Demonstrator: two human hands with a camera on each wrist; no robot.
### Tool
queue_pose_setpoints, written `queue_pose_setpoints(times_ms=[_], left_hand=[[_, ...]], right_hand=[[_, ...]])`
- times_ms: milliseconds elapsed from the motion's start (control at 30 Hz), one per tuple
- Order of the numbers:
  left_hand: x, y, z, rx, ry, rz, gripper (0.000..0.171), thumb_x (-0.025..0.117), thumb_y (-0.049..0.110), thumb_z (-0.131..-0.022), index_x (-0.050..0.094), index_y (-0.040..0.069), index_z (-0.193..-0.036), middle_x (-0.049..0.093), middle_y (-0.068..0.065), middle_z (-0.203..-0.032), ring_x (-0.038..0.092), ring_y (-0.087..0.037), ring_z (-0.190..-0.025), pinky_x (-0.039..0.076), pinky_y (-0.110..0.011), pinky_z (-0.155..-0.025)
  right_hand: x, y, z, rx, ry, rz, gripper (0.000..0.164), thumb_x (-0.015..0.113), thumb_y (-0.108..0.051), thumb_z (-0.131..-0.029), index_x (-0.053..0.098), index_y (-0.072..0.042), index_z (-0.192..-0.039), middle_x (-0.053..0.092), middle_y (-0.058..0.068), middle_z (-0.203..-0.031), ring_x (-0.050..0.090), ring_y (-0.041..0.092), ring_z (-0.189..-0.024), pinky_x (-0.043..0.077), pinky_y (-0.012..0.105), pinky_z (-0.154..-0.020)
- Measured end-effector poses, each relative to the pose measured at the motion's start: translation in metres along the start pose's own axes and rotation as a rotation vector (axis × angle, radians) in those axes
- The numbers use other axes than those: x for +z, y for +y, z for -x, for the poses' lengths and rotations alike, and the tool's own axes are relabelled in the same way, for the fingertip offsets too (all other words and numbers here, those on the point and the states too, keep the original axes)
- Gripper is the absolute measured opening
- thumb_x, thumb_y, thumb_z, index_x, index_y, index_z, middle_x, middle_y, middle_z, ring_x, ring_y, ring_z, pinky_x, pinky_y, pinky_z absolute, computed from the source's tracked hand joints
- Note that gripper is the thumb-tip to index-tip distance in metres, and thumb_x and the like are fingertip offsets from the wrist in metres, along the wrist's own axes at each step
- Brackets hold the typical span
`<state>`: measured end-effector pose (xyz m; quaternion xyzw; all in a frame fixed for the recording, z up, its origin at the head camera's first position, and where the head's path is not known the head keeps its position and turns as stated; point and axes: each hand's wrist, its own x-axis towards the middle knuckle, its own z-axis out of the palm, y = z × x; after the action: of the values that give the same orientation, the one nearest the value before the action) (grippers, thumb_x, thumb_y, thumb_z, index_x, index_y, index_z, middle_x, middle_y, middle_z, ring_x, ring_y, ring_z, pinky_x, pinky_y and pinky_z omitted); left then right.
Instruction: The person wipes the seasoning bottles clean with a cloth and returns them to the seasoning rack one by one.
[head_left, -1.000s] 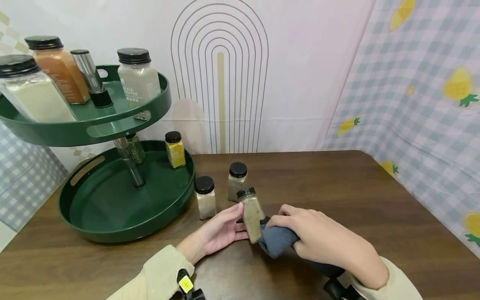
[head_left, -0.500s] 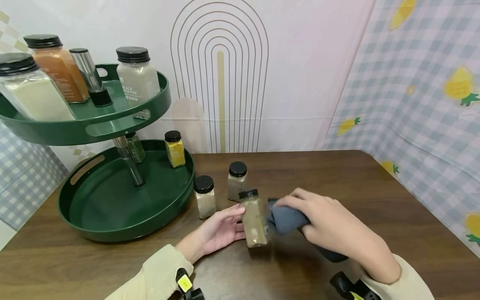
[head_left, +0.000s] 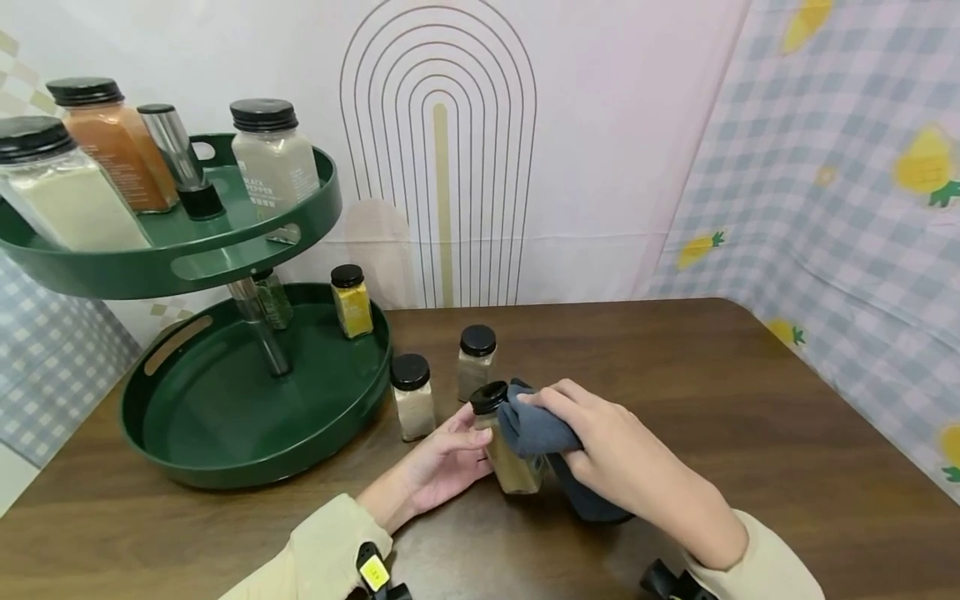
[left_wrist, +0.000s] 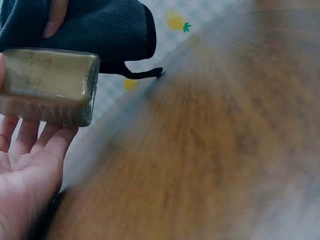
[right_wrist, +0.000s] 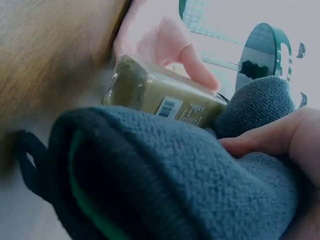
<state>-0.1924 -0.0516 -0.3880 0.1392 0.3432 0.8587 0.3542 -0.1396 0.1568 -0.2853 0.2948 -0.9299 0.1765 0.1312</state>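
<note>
My left hand grips a square spice jar with a black lid and greenish-beige powder inside, holding it tilted above the table. In the left wrist view the fingers of that hand lie under the jar. A barcode label shows on the jar in the right wrist view. My right hand grips a bunched blue-grey cloth and presses it against the jar's upper side, just below the lid. Part of the cloth hangs down in a fold with a dark edge and a loop.
Two small jars, one cream and one grey-beige, stand behind the left hand. At left is a green two-tier tray, with larger jars and a metal-topped grinder above, and a yellow jar and a green jar below.
The right hand drew the cloth off the jar to the right, then brought it back left and up to the jar's neck. The jar has tilted more in the left hand.
</note>
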Motion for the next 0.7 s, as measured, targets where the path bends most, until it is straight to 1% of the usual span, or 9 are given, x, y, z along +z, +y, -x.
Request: queue_pose_setpoints(times_ms=[33,133,200,267,333,433,567,633,700], left_hand=[[0.000,0.000,0.000,0.003,-0.002,0.004,0.058,0.062,0.007,-0.087,0.025,0.020,-0.129,0.063,0.006,-0.103,0.057,-0.011,-0.103,0.037,-0.033,-0.099],[0.001,0.001,0.000,0.022,-0.030,0.011,0.073,0.062,0.013,-0.089,0.012,0.016,-0.143,0.062,0.005,-0.111,0.055,-0.011,-0.110,0.036,-0.034,-0.101],[0.002,0.001,-0.001,0.037,-0.039,0.027,0.077,0.058,0.014,-0.091,0.005,0.016,-0.147,0.059,0.003,-0.118,0.053,-0.011,-0.115,0.036,-0.034,-0.101],[0.001,0.001,-0.002,0.059,-0.064,0.035,0.070,0.054,0.015,-0.094,0.010,0.016,-0.148,0.054,0.001,-0.127,0.050,-0.013,-0.119,0.036,-0.034,-0.102],[0.000,0.000,-0.002,0.075,-0.070,0.045,0.063,0.051,0.014,-0.095,0.015,0.016,-0.147,0.053,0.000,-0.131,0.049,-0.013,-0.122,0.036,-0.033,-0.103],[0.000,-0.002,-0.002,0.094,-0.070,0.035,0.057,0.050,0.015,-0.096,0.021,0.016,-0.145,0.052,0.000,-0.132,0.047,-0.014,-0.124,0.036,-0.034,-0.104],[0.000,-0.002,-0.002,0.102,-0.046,0.019,0.056,0.052,0.019,-0.094,0.023,0.018,-0.142,0.053,0.003,-0.131,0.046,-0.012,-0.124,0.033,-0.036,-0.105],[-0.001,-0.002,-0.002,0.108,-0.047,0.004,0.054,0.053,0.022,-0.094,0.027,0.019,-0.141,0.054,0.003,-0.131,0.046,-0.012,-0.124,0.032,-0.036,-0.105],[-0.002,-0.002,-0.002,0.111,-0.054,-0.014,0.050,0.052,0.026,-0.094,0.031,0.021,-0.139,0.054,0.004,-0.130,0.046,-0.012,-0.124,0.031,-0.035,-0.105]], right_hand=[[-0.001,0.000,0.000,0.000,-0.011,0.004,0.061,0.059,0.014,-0.067,0.059,-0.021,-0.118,0.057,-0.008,-0.109,0.059,0.010,-0.078,0.048,0.029,-0.068],[-0.003,0.001,0.002,-0.001,-0.040,0.027,0.057,0.058,0.013,-0.066,0.059,-0.018,-0.114,0.057,-0.007,-0.104,0.056,0.009,-0.074,0.047,0.027,-0.066],[-0.005,0.001,0.003,0.010,-0.076,0.049,0.053,0.059,0.012,-0.067,0.059,-0.017,-0.110,0.055,-0.006,-0.099,0.054,0.008,-0.070,0.046,0.025,-0.062],[-0.005,0.002,0.005,0.030,-0.127,0.074,0.050,0.059,0.011,-0.067,0.058,-0.018,-0.108,0.054,-0.005,-0.094,0.050,0.008,-0.065,0.042,0.024,-0.057],[-0.005,0.003,0.006,0.049,-0.174,0.106,0.048,0.059,0.010,-0.067,0.058,-0.020,-0.105,0.053,-0.005,-0.090,0.047,0.008,-0.060,0.038,0.024,-0.052],[-0.005,0.004,0.007,0.083,-0.247,0.167,0.048,0.059,0.007,-0.067,0.059,-0.022,-0.105,0.054,-0.004,-0.086,0.045,0.010,-0.055,0.034,0.025,-0.047],[-0.009,0.007,0.007,0.141,-0.343,0.234,0.049,0.060,0.004,-0.068,0.062,-0.021,-0.111,0.058,0.000,-0.090,0.046,0.014,-0.056,0.031,0.028,-0.045],[-0.012,0.008,0.006,0.167,-0.324,0.254,0.050,0.059,0.002,-0.068,0.063,-0.022,-0.111,0.059,0.000,-0.091,0.046,0.014,-0.057,0.031,0.028,-0.044],[-0.015,0.009,0.005,0.200,-0.246,0.255,0.052,0.058,0.002,-0.067,0.062,-0.025,-0.111,0.059,-0.002,-0.093,0.047,0.013,-0.059,0.031,0.029,-0.045]])
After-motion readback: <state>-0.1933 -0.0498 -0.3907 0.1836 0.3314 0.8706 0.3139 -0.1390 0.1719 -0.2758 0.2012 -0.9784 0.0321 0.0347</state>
